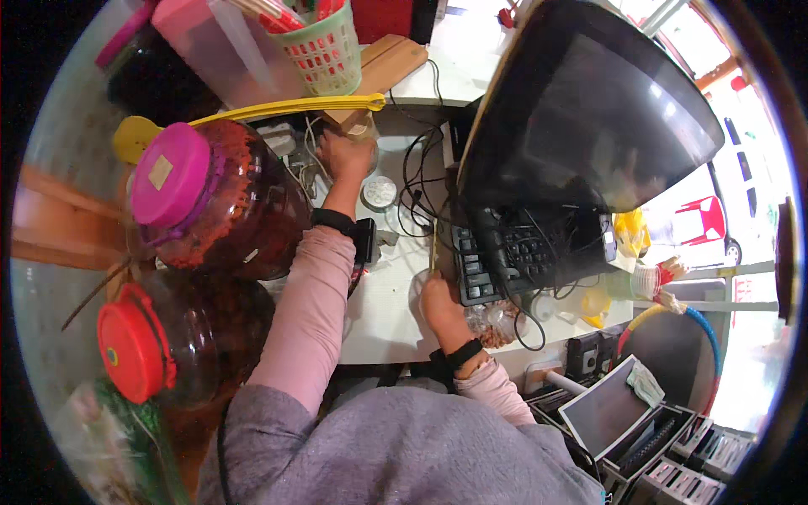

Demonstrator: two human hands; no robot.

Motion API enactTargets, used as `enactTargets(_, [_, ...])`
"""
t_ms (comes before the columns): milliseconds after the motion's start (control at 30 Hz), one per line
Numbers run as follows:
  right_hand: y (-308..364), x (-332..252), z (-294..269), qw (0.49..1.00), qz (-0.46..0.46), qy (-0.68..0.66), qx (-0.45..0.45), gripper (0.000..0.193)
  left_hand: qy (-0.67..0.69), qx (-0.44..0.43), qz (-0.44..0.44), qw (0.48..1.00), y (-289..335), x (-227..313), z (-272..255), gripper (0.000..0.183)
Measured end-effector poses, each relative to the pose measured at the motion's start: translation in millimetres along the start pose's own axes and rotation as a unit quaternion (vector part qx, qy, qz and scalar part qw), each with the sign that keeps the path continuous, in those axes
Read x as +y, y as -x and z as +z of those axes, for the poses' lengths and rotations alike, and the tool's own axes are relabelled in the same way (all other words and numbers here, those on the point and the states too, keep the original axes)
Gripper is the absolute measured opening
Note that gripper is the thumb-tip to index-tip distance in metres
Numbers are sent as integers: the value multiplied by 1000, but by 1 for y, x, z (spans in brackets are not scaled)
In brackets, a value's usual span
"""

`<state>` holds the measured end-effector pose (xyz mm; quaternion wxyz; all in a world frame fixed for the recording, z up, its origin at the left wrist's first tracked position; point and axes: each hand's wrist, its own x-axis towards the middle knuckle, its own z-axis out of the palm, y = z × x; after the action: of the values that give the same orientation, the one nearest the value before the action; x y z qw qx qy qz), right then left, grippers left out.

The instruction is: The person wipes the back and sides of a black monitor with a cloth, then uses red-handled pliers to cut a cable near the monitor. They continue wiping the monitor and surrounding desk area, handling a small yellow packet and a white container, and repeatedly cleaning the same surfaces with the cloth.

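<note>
The two hands work apart over the white desk. The left hand, in the upper middle of the frame, is at a tan piece beside pale cables; its fingertips are hidden, so I cannot tell whether they close on it. The right hand, just below the centre, lies at the near end of a thin tan stick beside the keyboard; the fingers look curled, probably to steady the stick, but the grip is too small to confirm.

One round tub with white contents stands between the hands, likely for easy reach. Two big jars fill the left of the frame, one with a magenta lid, one with a red lid; they seem pushed aside to leave working room. One green basket at the upper middle holds red-and-white packets upright, presumably for quick picking. One monitor, upper right, and one clear bag of brown pieces near the right hand complete the count.
</note>
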<state>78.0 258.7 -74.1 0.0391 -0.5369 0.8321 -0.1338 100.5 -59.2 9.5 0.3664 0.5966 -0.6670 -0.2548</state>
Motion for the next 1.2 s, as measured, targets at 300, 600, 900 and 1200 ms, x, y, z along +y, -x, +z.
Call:
enactTargets(300, [3,-2,17,986,83,-111,88,6,71,-44,9,996,0,-1,-41,71])
enactTargets(600, [-6,-12,-20,997,26,54,41,5,-46,-73,139,987,-3,-1,-49,60])
enactTargets(900, [-23,-31,-45,993,-14,-116,4,8,-154,-112,87,978,4,27,-83,53])
enactTargets(1200, [-120,-85,-65,975,-81,-168,120,7,20,-41,108,993,35,9,-70,50])
